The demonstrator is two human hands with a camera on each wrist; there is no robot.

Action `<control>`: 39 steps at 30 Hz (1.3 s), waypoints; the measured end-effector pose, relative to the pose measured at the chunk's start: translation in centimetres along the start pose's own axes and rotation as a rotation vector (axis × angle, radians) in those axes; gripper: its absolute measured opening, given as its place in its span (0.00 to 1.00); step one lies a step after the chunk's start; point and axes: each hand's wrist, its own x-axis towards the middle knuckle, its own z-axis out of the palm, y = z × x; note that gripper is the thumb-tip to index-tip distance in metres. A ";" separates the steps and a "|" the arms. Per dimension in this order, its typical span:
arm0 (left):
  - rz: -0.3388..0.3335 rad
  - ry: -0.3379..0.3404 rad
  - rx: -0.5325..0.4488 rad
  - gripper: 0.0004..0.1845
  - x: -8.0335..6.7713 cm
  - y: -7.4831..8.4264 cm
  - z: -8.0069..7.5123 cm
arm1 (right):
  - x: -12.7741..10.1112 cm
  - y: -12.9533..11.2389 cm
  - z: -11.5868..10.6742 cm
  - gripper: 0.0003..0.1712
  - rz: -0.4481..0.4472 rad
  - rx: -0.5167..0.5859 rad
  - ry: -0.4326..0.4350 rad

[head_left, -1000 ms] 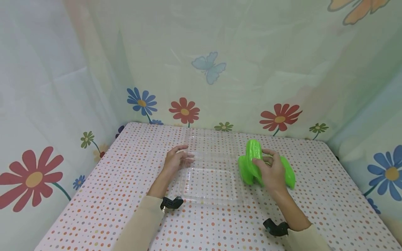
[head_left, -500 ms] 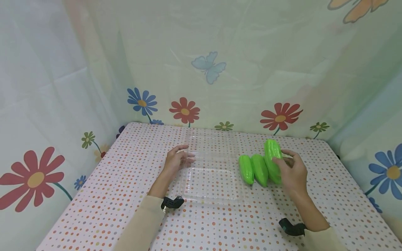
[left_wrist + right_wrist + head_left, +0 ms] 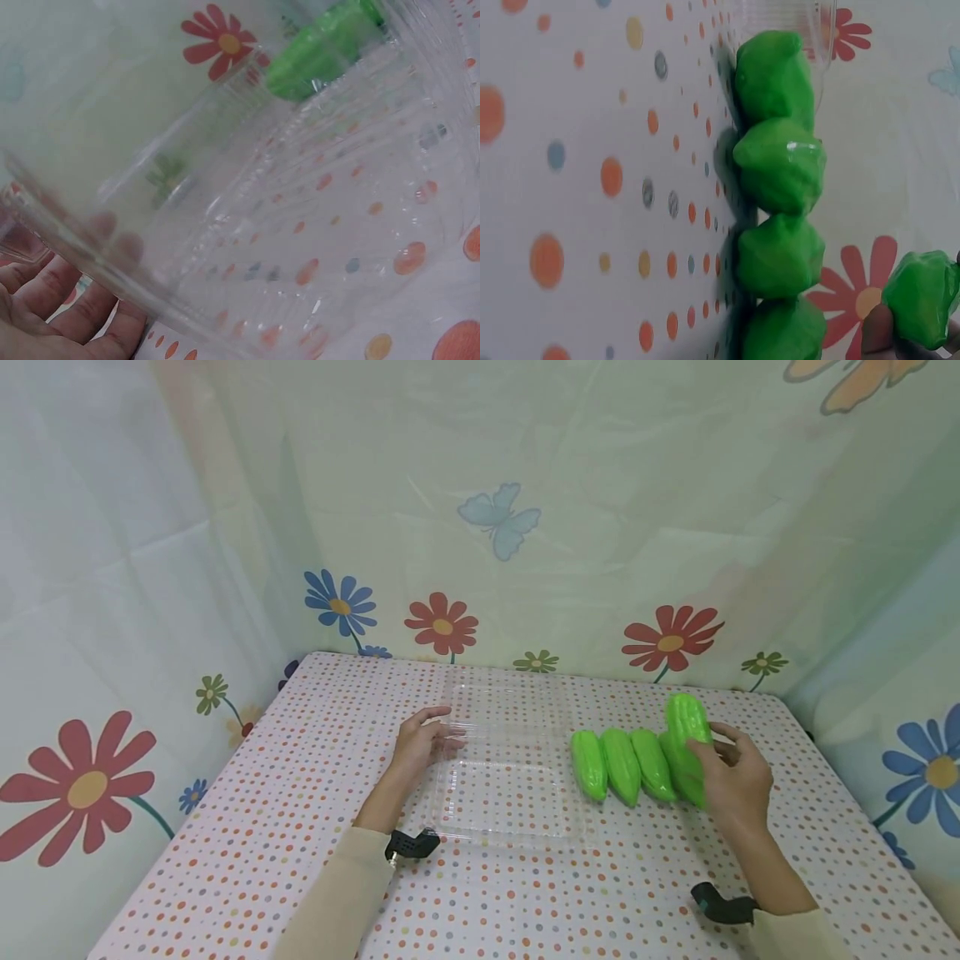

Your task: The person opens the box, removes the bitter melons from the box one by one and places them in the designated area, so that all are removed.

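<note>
My right hand (image 3: 741, 783) pinches a green ridged gourd (image 3: 686, 724) between thumb and fingers, at the right end of a row. In the right wrist view this held gourd (image 3: 922, 296) is off the table, apart from the others. Beside it in the head view lie several like gourds (image 3: 619, 767), side by side; one is partly hidden behind the held one. My left hand (image 3: 415, 750) rests against the left side of a clear plastic clamshell box (image 3: 510, 841), its fingers loosely bent. The left wrist view shows these fingers (image 3: 82, 304) outside the clear wall.
The box's clear lid (image 3: 506, 687) lies folded back behind its base. A dotted cloth (image 3: 480, 914) covers the table. Flower-printed curtains (image 3: 585, 527) hang at the back and both sides. A black wrist camera (image 3: 412, 843) is strapped at the left cuff.
My right hand has moved right along the row with the gourd in it, uncovering the gourds on the left. The left hand and the box have stayed in place.
</note>
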 end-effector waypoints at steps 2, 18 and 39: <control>-0.001 -0.001 -0.002 0.24 0.0 0.0 0.0 | 0.2 0.2 -0.3 0.33 0.007 -0.004 0.002; 0.001 0.007 -0.002 0.23 0.1 -0.1 -0.1 | 2.8 3.3 -1.7 0.35 0.070 -0.090 0.037; -0.012 -0.002 0.000 0.23 0.2 0.0 -0.1 | 3.7 5.7 -2.1 0.36 0.093 -0.245 -0.139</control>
